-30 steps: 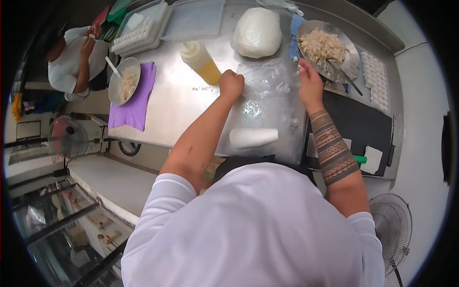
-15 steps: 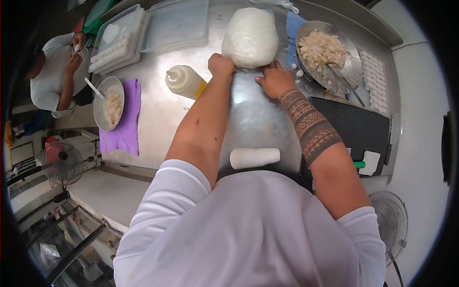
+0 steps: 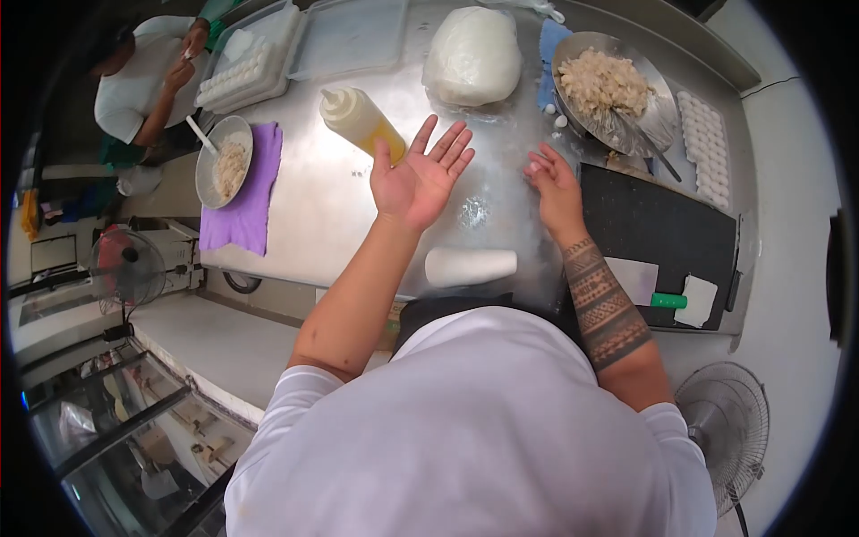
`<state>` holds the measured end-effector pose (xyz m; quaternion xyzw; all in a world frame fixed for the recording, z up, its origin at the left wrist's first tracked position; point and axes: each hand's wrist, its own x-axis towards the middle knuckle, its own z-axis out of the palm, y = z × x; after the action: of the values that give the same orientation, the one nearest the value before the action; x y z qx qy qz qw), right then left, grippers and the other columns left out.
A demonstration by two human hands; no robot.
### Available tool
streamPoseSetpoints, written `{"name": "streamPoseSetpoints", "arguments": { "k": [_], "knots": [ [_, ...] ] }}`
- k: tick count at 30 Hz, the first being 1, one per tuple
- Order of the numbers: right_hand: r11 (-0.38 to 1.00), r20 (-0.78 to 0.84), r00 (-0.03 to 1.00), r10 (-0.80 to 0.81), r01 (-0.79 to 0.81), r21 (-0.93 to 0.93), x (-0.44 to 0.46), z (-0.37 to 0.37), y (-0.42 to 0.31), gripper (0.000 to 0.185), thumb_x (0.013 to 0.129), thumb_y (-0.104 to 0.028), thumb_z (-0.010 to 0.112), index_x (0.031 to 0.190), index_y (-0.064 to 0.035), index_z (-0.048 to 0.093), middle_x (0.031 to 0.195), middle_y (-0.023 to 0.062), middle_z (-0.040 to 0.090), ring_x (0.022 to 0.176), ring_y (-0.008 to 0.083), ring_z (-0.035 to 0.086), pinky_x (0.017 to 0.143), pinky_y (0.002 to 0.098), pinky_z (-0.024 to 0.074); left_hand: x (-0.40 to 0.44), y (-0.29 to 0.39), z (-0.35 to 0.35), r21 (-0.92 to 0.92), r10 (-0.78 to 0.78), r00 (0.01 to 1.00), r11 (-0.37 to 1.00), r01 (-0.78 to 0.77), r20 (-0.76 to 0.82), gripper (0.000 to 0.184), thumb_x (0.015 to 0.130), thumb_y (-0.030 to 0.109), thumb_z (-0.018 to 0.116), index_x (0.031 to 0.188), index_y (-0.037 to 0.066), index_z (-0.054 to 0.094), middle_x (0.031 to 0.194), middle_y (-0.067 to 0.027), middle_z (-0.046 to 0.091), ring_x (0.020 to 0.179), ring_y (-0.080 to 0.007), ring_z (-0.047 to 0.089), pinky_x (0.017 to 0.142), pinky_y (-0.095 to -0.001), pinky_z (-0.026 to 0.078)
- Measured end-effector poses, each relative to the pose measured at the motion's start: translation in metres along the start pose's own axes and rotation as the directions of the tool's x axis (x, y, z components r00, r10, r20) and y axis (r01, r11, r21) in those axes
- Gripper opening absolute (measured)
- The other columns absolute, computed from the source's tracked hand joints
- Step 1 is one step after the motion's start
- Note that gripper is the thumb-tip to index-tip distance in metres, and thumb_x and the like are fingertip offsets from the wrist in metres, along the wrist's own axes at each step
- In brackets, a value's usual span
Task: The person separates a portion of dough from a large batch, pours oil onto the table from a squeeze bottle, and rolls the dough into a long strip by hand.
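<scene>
Though I was touching the rounded white plastic-wrapped mass (image 3: 474, 58) earlier, I'm now clear of it. My left hand (image 3: 412, 190) spreads palm-up, empty; my right hand (image 3: 560, 195) half-curls, its hold unclear.

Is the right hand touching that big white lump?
Apart: the head view shows a plain gap between the right hand and the big white lump, which sits farther away.
</scene>
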<state>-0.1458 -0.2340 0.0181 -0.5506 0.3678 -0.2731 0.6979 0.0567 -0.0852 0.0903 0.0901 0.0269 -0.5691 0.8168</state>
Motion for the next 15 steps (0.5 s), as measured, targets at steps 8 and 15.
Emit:
{"name": "streamPoseSetpoints", "arguments": {
  "k": [8, 15],
  "knots": [
    [0.483, 0.600, 0.590, -0.540, 0.801, -0.352, -0.144, 0.047, -0.106, 0.068, 0.107, -0.040, 0.056, 0.160, -0.0011, 0.038, 0.164, 0.0276, 0.037, 0.156, 0.0424, 0.030, 0.126, 0.0556, 0.0204, -0.042, -0.073, 0.048, -0.033, 0.036, 0.993, 0.999, -0.033, 0.114, 0.091, 0.104, 0.070, 0.038, 0.164, 0.004, 0.021, 0.167, -0.0341, 0.021, 0.158, -0.0469, 0.019, 0.131, -0.0589, 0.020],
    [0.444, 0.386, 0.726, -0.568, 0.666, -0.599, -0.079, 0.025, -0.127, 0.081, 0.105, -0.057, 0.051, 0.160, 0.0011, 0.035, 0.166, 0.0313, 0.031, 0.157, 0.0498, 0.021, 0.125, 0.0656, 0.0087, -0.090, -0.171, 0.087, 0.378, -0.087, 0.990, 0.925, 0.038, 0.112, 0.088, 0.105, 0.074, 0.030, 0.167, 0.012, 0.025, 0.173, -0.0117, 0.027, 0.155, -0.0308, 0.032, 0.126, -0.0504, 0.029]
  ]
}}
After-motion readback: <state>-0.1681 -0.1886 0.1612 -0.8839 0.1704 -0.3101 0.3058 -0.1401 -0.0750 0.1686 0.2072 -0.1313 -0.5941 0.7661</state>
